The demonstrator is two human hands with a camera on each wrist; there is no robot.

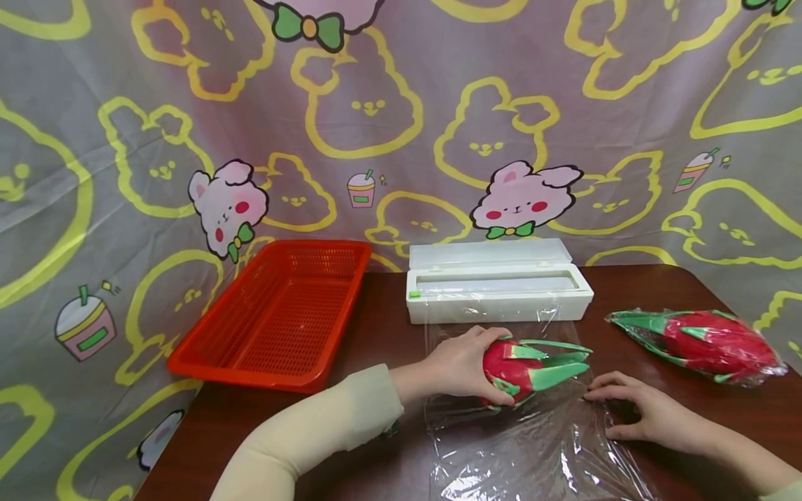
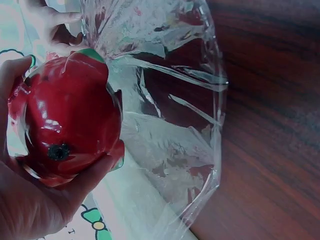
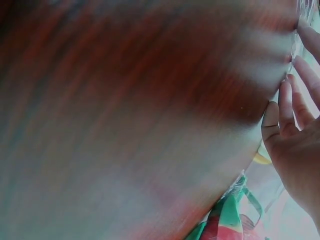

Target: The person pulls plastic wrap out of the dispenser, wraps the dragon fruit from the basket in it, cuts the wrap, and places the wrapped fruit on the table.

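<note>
A red dragon fruit with green leafy tips (image 1: 501,365) lies over a sheet of clear cling film (image 1: 520,452) in the head view, its tips towards the right. My left hand (image 1: 462,363) grips it from the left, thumb on the near side and fingers over the far side. The left wrist view shows the fruit's rounded base (image 2: 72,117) with a dark spot. My right hand (image 1: 651,412) rests at the film's right edge, fingertips touching it and thumb apart. In the right wrist view, the right hand's fingers (image 3: 286,107) are spread and fairly straight.
Behind the film stands a white cling film box (image 1: 501,309) with its lid up; the sheet runs out from its front. A second dragon fruit (image 1: 720,344), wrapped in film, lies on the right. On the left sits a red plastic basket (image 1: 250,374). A patterned curtain hangs behind.
</note>
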